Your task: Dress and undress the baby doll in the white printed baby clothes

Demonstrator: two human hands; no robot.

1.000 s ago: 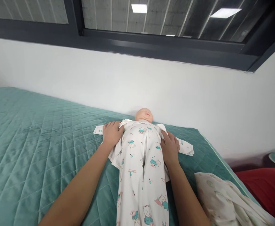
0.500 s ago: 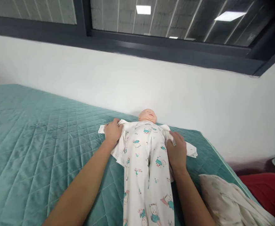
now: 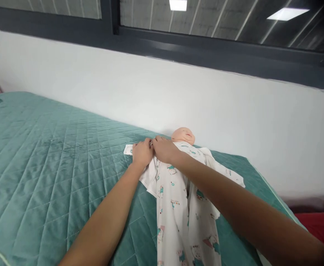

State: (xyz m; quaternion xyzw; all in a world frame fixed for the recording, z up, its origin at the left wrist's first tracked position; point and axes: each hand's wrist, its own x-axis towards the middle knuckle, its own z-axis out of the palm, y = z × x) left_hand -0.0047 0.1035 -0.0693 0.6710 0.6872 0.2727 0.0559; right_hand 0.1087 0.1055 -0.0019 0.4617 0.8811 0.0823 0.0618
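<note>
A doll (image 3: 184,135) lies on its back on a green quilted cover, its head toward the wall. White printed baby clothes (image 3: 175,203) are spread over its body and reach down to the bottom edge of the view. At the doll's shoulder on the left side of the view, my left hand (image 3: 143,153) has its fingers closed on the white cloth. My right hand (image 3: 164,149) is right beside it, fingers bent onto the same part of the garment, with the fingertips of both hands nearly touching. One sleeve end sticks out past my left hand; the other sleeve lies spread on the right.
The green quilted cover (image 3: 67,166) stretches far to the left and ends at a piped edge on the right. A white wall (image 3: 117,92) rises behind it, under a dark window frame (image 3: 156,48). Something red (image 3: 319,225) is at the lower right.
My right hand has let go of the cloth on the right side and moved left across the doll to beside my left hand. The view has shifted, and the pale cloth at the lower right is now out of sight.
</note>
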